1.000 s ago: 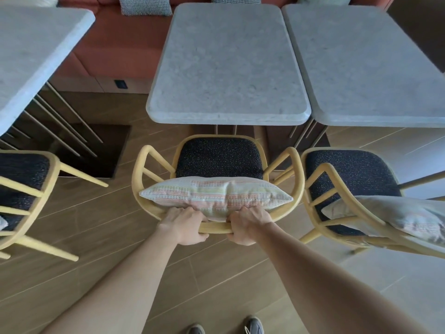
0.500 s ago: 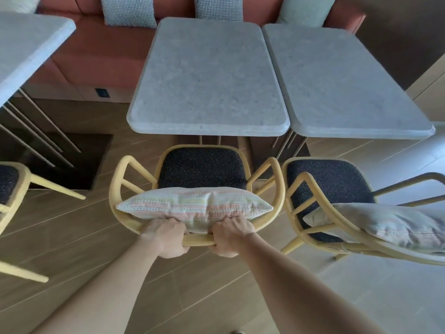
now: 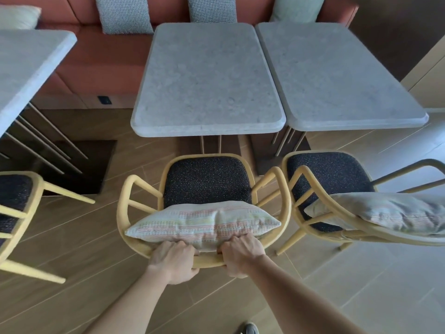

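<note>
Here, two bare forearms reach up from the bottom of the frame. At lower centre the left hand (image 3: 172,262) and the right hand (image 3: 240,256) sit side by side. Each has its fingers curled tightly over the curved top rail of a yellow wooden armchair with a dark speckled seat pad (image 3: 209,261). A pale rectangular cushion with faint red and green stripes (image 3: 202,222) leans inside that rail, and its lower edge touches both hands.

Just beyond, at mid-frame, the front of the seat lies near the rounded edge of a grey stone-topped rectangular table (image 3: 207,75), but not beneath it. The chair looks lined up squarely with the table, so the positioning seems done, and sliding it in under the top is probably what remains.

Farthest away, across the upper frame, runs a rust-red upholstered bench (image 3: 101,61).
</note>
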Available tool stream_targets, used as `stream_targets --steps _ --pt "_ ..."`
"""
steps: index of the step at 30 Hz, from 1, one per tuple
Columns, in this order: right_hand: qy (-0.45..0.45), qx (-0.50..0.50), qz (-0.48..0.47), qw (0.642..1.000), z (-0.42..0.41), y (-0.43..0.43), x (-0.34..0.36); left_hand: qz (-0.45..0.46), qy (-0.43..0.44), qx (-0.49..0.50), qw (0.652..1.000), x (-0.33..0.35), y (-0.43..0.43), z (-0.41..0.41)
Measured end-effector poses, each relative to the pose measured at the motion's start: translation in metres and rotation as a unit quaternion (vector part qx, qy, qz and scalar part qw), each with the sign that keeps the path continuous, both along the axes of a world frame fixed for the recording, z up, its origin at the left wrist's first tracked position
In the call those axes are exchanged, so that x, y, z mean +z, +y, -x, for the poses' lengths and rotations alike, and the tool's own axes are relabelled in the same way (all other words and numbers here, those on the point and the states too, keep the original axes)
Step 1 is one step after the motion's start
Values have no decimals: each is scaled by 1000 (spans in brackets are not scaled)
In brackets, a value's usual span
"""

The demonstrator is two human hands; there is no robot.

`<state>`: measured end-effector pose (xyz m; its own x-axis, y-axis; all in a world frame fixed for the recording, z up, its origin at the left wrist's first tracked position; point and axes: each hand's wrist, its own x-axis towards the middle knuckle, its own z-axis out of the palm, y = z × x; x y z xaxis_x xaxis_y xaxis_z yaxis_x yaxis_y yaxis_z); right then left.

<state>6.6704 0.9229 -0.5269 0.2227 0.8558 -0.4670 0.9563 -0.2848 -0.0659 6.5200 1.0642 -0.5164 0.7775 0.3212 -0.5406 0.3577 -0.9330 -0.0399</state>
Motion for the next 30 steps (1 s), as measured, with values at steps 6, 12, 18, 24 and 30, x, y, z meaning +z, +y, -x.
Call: stream_targets --steps 6,12,18,24,30 --pt "-4 6 -6 1000 -2 -1 -5 -8 -14 -7 1000 -6 -1 0" --pt "-9 11 -14 1000 -4 -5 -8 -6 -10 -18 1000 -8 -3 -3" --pt "-16 15 -15 1000 -17 -18 -6 -3 -16 -16 1000 -9 -17 -13" --pt "-13 5 -12 1000 -28 -28 -3 -3 -19 -21 1000 -8 -26 -27" --pt "-18 11 -4 1000 -31 -31 -2 -4 -19 -20 1000 -7 -30 -30"
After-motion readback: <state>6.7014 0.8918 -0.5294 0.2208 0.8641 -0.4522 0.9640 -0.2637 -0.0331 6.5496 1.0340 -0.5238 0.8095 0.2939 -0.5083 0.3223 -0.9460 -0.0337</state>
